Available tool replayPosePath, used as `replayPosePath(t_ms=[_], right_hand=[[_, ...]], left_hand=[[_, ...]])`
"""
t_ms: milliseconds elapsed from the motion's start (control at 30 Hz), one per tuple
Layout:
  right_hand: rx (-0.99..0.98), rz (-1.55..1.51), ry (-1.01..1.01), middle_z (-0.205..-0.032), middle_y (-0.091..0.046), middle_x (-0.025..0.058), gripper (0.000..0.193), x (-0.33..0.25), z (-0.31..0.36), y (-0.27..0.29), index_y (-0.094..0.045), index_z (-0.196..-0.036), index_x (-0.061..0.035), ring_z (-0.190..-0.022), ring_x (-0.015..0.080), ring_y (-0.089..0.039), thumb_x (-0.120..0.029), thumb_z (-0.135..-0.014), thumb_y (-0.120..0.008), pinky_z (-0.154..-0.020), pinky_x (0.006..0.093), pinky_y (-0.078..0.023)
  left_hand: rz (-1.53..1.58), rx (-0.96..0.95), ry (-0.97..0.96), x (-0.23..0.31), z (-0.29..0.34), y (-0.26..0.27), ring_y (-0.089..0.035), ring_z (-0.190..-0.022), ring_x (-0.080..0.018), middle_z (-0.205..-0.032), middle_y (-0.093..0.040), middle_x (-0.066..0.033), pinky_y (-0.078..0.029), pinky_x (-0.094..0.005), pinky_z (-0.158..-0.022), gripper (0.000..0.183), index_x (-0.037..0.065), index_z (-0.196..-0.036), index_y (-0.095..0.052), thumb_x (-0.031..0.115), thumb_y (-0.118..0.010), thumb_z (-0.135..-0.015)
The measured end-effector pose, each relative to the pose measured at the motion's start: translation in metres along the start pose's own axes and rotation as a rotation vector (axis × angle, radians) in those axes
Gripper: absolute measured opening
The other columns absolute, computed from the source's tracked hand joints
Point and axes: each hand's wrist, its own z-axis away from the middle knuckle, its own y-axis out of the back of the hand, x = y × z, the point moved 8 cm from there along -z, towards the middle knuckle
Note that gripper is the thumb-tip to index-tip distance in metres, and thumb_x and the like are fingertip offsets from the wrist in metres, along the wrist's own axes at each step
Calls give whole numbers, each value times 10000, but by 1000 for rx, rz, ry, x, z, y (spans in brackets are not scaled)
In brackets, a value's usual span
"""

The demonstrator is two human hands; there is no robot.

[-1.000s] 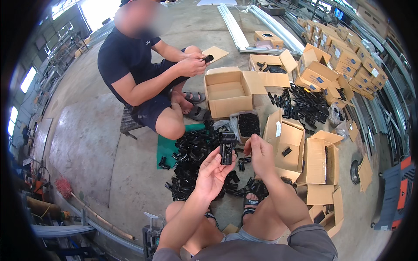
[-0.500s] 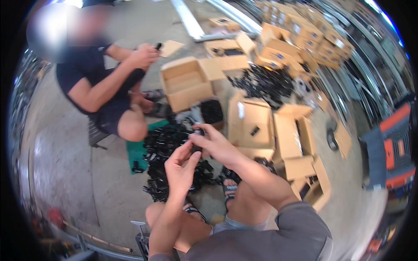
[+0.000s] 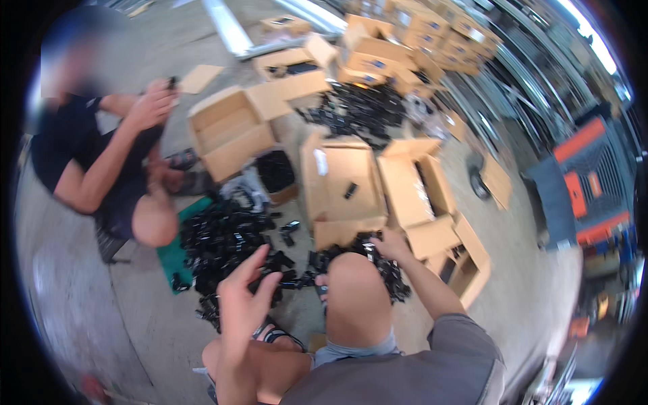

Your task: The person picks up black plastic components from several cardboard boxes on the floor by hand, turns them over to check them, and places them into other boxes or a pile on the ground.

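Note:
My left hand (image 3: 246, 297) is raised over the near edge of a big heap of shiny black parts (image 3: 223, 236), its thumb and fingers apart with nothing between them. My right hand (image 3: 393, 244) reaches down beyond my knee to a smaller heap of black parts (image 3: 395, 275), in front of the open cardboard boxes. Its fingertips are at the heap's far edge, too small and blurred to show whether they grip a part. The big heap lies partly on a green sheet (image 3: 170, 260).
At the left a co-worker (image 3: 84, 148) sits holding a small dark thing. An open carton (image 3: 344, 175) contains one black piece. Other open cartons (image 3: 233, 128) stand around, with long black parts (image 3: 358, 108) beyond. Stacked boxes (image 3: 432, 30) and an orange-grey machine (image 3: 587, 185) are farther off.
My hands, together around a small dark part before, have separated. My right hand has moved right and down to the smaller heap; my left hand has opened. The whole view has shifted.

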Motion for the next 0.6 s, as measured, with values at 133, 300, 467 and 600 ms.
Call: replayPosePath(t_ms=[133, 300, 467, 600], right_hand=[[111, -35, -167, -1087, -676, 267, 483, 31, 40, -30, -575, -1251, -81, -1029, 420, -657, -432, -921, -609, -902, 500, -520], [716, -223, -218, -893, -685, 225, 251, 131, 92, 30, -662, -918, -18, -816, 440, -662, -236, -973, -553, -742, 529, -527], [723, -137, -646, -1018, -686, 222, 224, 295, 102, 39, -680, -1012, -36, -974, 416, -658, -194, -935, -541, -856, 496, -534], [410, -11, -736, -1334, -562, 246, 516, 428, 83, 22, -456, -1417, -95, -1178, 418, -593, -124, -905, -509, -999, 476, -503]], left_hand=[[11, -27, 107, -21, 2, 3, -657, -1122, -218, -1238, -679, -163, -515, -327, -963, 458, 9, -1317, -615, -26, -680, -865], [-59, -26, 162, -56, -6, 5, -655, -1074, -184, -1187, -689, -130, -507, -294, -942, 331, -5, -1270, -643, 25, -639, -940], [-117, -31, 280, -127, -18, 33, -622, -974, -103, -1094, -690, -58, -495, -245, -837, 278, -30, -1234, -652, 73, -616, -978], [-185, -155, 507, -196, -18, 56, -585, -841, -64, -991, -666, -13, -464, -224, -673, 330, -5, -1269, -624, 165, -627, -986]])
